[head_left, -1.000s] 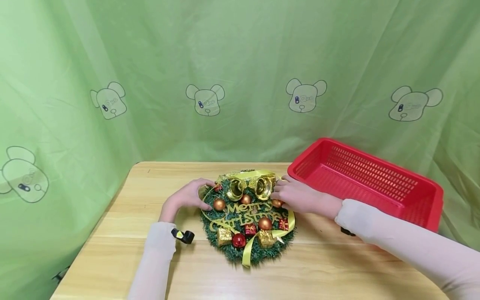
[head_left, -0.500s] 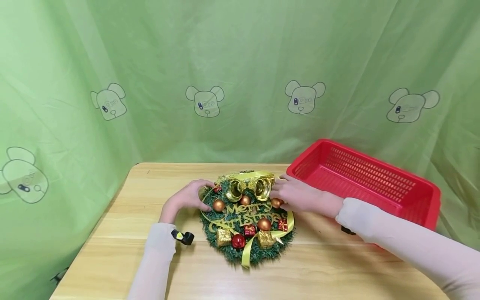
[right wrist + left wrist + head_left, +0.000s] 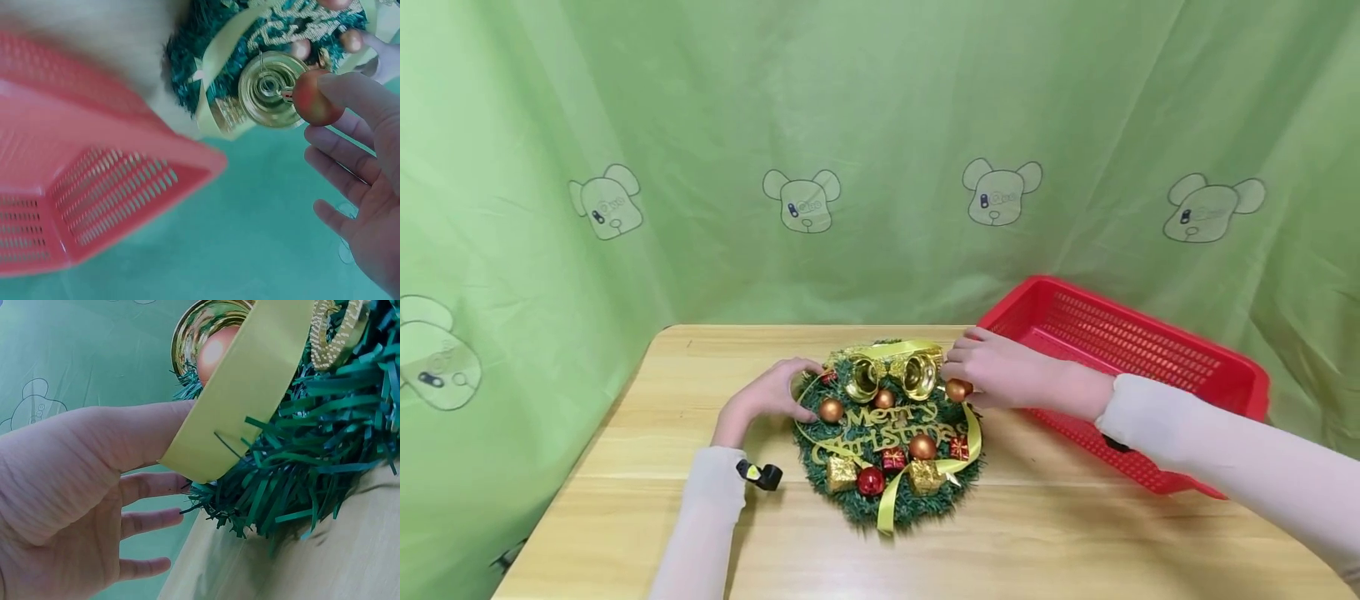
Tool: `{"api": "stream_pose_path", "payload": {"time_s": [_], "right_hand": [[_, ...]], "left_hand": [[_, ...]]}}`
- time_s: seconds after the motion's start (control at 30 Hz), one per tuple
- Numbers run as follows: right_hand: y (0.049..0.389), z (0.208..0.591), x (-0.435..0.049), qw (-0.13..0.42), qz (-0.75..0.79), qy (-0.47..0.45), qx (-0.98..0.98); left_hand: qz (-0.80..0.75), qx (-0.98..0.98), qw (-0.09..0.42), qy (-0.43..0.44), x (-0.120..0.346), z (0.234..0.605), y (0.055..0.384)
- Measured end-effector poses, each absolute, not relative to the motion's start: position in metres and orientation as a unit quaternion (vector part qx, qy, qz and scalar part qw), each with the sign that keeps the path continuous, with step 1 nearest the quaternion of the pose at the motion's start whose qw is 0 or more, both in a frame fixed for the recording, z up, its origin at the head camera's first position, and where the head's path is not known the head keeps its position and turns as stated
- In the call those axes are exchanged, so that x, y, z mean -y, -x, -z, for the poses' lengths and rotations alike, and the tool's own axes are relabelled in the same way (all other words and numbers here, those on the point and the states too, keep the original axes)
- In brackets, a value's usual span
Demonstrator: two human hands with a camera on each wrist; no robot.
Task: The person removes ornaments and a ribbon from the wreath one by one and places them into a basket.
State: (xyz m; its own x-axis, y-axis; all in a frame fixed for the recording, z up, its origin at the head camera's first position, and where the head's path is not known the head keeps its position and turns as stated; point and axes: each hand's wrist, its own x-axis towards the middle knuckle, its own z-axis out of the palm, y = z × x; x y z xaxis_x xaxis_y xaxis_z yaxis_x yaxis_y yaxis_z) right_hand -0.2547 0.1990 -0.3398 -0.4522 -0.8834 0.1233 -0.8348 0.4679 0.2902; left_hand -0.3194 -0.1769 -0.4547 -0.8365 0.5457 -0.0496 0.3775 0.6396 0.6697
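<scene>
A green tinsel Christmas wreath (image 3: 910, 510) lies on the table, bearing gold bells (image 3: 917, 377), baubles, small gift boxes, a yellow ribbon (image 3: 887, 504) and gold "Merry Christmas" lettering. My left hand (image 3: 767, 392) grips its left edge; in the left wrist view the thumb (image 3: 150, 431) lies partly behind the ribbon, the other fingers beyond the edge. My right hand (image 3: 996, 367) pinches a copper-coloured bauble (image 3: 317, 100) between thumb and fingers, above the wreath's upper right side. That bauble also shows in the head view, beside the right bell.
A red perforated plastic basket (image 3: 1240, 367) stands to the right of the wreath, partly behind my right forearm. The wooden table (image 3: 647, 442) ends at a green curtain (image 3: 880, 275) with bear-head outlines. A dark wrist camera (image 3: 760, 475) sits on my left wrist.
My right hand has risen slightly, drawing the copper-coloured bauble up from the wreath. My left hand stays at the wreath's edge. The head view has shifted slightly.
</scene>
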Motion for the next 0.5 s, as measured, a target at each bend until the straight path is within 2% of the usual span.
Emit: {"api": "stream_pose_path", "payload": {"time_s": [0.33, 0.5], "right_hand": [[0.238, 0.282, -0.211, 0.129, 0.078, -0.498, 0.854], [0.233, 0.247, -0.228, 0.13, 0.09, -0.462, 0.873]], "left_hand": [[-0.332, -0.899, 0.117, -0.259, 0.179, 0.456, 0.318], [-0.333, -0.898, 0.117, -0.262, 0.177, 0.456, 0.318]]}}
